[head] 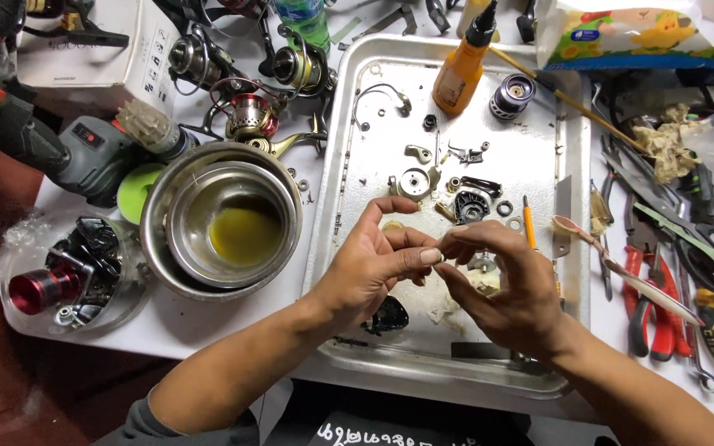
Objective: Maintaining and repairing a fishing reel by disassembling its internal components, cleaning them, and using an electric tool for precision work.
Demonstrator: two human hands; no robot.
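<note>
Both my hands meet over the metal tray [332,206]. My left hand [378,264] and my right hand [506,285] pinch a small part [441,250] between their fingertips; it is too small to identify. Under the hands on the tray lie a greasy white cloth [456,306], a black reel body piece [390,314] and a small metal part [483,263]. Beyond the fingers are scattered fishing reel parts: a round metal gear [413,182], a black housing [470,206], rings and screws. An orange oil bottle [462,70] and a dark spool [511,95] stand at the tray's far end.
Left of the tray sit nested steel bowls [225,219] holding yellow oil, several fishing reels [249,83], a cordless drill [68,149] and a clear tub of reel parts [68,277]. Pliers, scissors and cutters [679,272] lie to the right. A tissue pack [630,33] sits at the back right.
</note>
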